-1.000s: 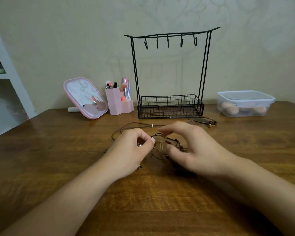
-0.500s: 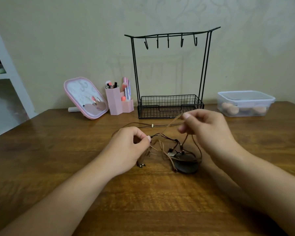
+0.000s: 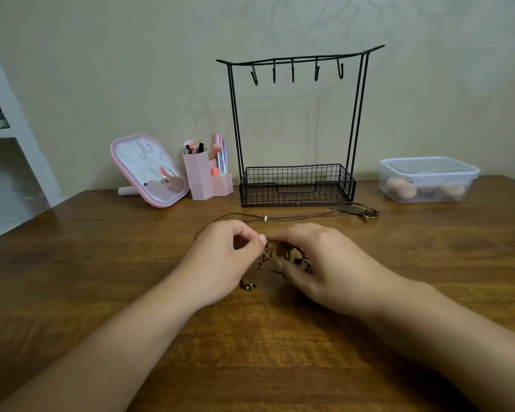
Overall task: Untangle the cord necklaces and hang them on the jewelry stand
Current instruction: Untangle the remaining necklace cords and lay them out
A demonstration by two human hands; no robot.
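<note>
A tangle of brown cord necklaces [image 3: 283,255] lies on the wooden table [image 3: 101,263] between my two hands. My left hand [image 3: 220,260] pinches a cord at the tangle's left side with thumb and forefinger. Over the tangle's right side sits my right hand [image 3: 324,263], fingers curled into the cords and hiding part of them. One thin cord with a white bead [image 3: 265,217] runs behind my hands to a pendant [image 3: 366,214] at the right. The black wire jewelry stand [image 3: 298,126] stands at the back, its hooks bare.
A pink mirror [image 3: 149,171] and a pink holder with brushes [image 3: 205,176] stand left of the stand. A clear lidded box [image 3: 428,179] with round sponges sits at the back right. White shelving [image 3: 0,129] is at the far left.
My right hand, which had lifted a cord loop up toward the stand half a second ago, has come back down onto the tangle. My left hand keeps its pinch in place.
</note>
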